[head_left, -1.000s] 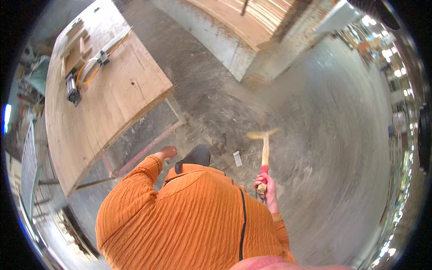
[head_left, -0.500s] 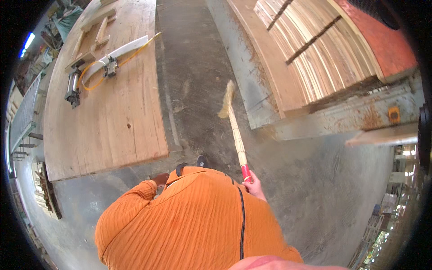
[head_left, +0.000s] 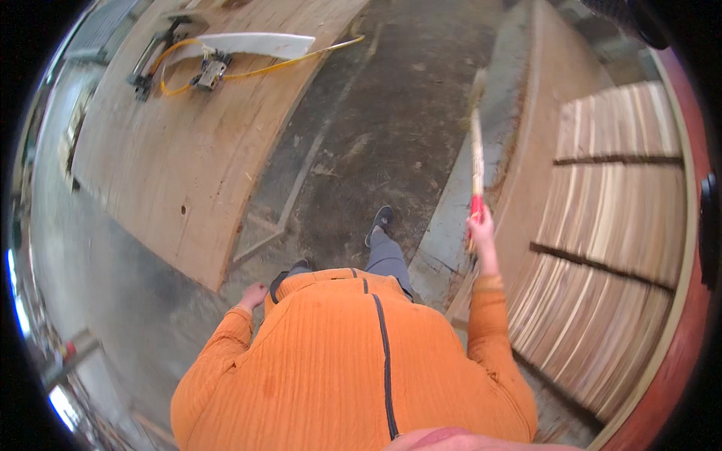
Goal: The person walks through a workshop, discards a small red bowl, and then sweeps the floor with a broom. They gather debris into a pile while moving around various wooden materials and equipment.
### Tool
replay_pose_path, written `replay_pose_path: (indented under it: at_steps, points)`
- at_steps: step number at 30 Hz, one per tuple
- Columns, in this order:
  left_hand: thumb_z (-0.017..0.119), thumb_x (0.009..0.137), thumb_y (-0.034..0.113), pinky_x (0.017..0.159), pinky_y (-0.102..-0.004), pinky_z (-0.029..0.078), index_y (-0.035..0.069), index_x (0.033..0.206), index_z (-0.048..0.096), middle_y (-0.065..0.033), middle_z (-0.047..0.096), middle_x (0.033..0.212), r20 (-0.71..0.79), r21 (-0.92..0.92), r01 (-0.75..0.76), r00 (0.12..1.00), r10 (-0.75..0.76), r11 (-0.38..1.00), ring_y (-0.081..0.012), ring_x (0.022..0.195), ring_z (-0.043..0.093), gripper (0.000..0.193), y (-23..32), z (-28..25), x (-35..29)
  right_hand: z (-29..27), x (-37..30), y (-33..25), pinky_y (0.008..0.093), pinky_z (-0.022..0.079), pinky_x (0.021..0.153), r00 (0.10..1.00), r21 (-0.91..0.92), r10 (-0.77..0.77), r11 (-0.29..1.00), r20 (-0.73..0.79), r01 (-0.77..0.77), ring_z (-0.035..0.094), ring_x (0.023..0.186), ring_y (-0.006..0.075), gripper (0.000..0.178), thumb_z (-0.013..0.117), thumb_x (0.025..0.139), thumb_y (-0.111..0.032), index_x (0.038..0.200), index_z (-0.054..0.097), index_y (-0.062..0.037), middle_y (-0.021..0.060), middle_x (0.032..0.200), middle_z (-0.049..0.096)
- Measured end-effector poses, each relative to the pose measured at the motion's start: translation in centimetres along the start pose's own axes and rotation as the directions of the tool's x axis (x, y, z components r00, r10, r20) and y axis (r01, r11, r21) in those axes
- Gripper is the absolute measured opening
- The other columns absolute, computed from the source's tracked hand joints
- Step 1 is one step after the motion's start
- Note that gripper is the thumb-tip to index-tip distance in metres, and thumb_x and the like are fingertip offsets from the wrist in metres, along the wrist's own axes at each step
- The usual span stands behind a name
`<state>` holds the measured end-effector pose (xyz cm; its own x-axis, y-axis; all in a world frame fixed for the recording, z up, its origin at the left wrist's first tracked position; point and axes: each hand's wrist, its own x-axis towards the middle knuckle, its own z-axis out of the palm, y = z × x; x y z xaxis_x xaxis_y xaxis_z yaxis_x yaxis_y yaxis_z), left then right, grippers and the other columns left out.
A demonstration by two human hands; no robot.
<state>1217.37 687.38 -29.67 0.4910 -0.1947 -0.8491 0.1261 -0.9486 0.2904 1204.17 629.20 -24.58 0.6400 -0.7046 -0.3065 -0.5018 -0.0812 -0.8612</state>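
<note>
My right hand [head_left: 481, 225], arm stretched forward, is closed around the red grip of a hand broom. The broom [head_left: 477, 154] has a pale, ringed handle and a tuft of straw-coloured bristles, blurred at the far end. It points away from me, above the edge of the grey metal base [head_left: 451, 218] beside the stacked wood. At my left hip hangs my left hand [head_left: 254, 295], its fingers curled in, with nothing visible in it.
On the left, a large wooden panel [head_left: 188, 173] carries a pneumatic cylinder device [head_left: 210, 71] with a yellow hose and a white strip. Stacked wooden strips [head_left: 594, 301] stand on the right, bordered by a red surface [head_left: 692, 331]. Grey concrete floor [head_left: 353, 158] runs between.
My view has turned and I have stepped forward between the panel and the stack. My right arm has reached out, carrying the broom forward and right, over the metal base.
</note>
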Motion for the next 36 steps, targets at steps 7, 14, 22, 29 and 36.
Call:
replay_pose_path:
  at_steps: [7,14,22,29,36]
  points:
    - [0.053,0.079,0.029,0.074,-0.0306,0.044,0.004,0.101,0.054,-0.0123,0.060,0.091,-0.046,-0.396,0.026,0.998,-0.048,0.918,-0.0215,0.084,0.057,0.033,11.1,8.7,-1.4,6.3,21.1,-2.5,0.0331,0.045,0.045,0.969,-0.693,-0.010,0.697,0.245,0.182,0.055,0.052,0.0180,0.044,0.054,0.071,-0.004,0.113,0.044,-0.0087,0.0076,0.068,0.055]
    - [0.053,0.081,0.027,0.073,-0.0290,0.044,0.007,0.105,0.053,-0.0075,0.060,0.089,-0.038,-0.746,0.175,0.952,-0.304,0.642,-0.0163,0.083,0.056,0.031,12.0,13.9,-7.6,13.7,6.6,0.9,0.0459,0.046,0.069,0.300,-0.460,0.350,0.643,0.888,0.613,0.057,0.084,0.0388,0.042,0.045,0.076,-0.013,0.118,0.040,-0.0126,0.0243,0.087,0.058]
    - [0.053,0.080,0.025,0.075,-0.0304,0.044,0.006,0.103,0.055,-0.0095,0.060,0.089,-0.128,-0.809,0.127,0.914,-0.384,0.573,-0.0187,0.084,0.056,0.029,3.3,22.2,-12.0,10.5,-2.7,-4.8,0.0475,0.045,0.068,0.171,-0.384,0.511,0.347,0.842,0.856,0.057,0.081,0.0392,0.065,0.052,0.072,-0.015,0.131,0.026,-0.0199,0.0266,0.090,0.057]
    - [0.052,0.080,0.023,0.065,-0.0296,0.046,0.006,0.100,0.056,-0.0075,0.061,0.085,-0.067,-0.902,0.184,0.834,-0.548,0.390,-0.0163,0.072,0.057,0.027,-9.2,30.7,-19.1,20.2,-14.9,3.7,0.0241,0.037,0.043,-0.131,-0.574,0.610,0.786,0.782,0.230,0.047,0.051,0.0093,0.027,0.057,0.071,-0.012,0.094,0.048,-0.0034,-0.0006,0.062,0.045]
    - [0.049,0.079,0.019,0.060,-0.0286,0.046,0.005,0.100,0.055,-0.0073,0.060,0.079,0.027,-1.000,0.008,0.702,-0.712,-0.030,-0.0155,0.065,0.057,0.026,-18.6,38.8,-25.9,47.4,-36.7,2.5,0.0264,0.037,0.033,-0.146,-0.501,0.480,0.846,0.865,-0.183,0.044,0.039,0.0118,0.021,0.053,0.077,-0.007,0.095,0.042,-0.0074,0.0017,0.058,0.045]
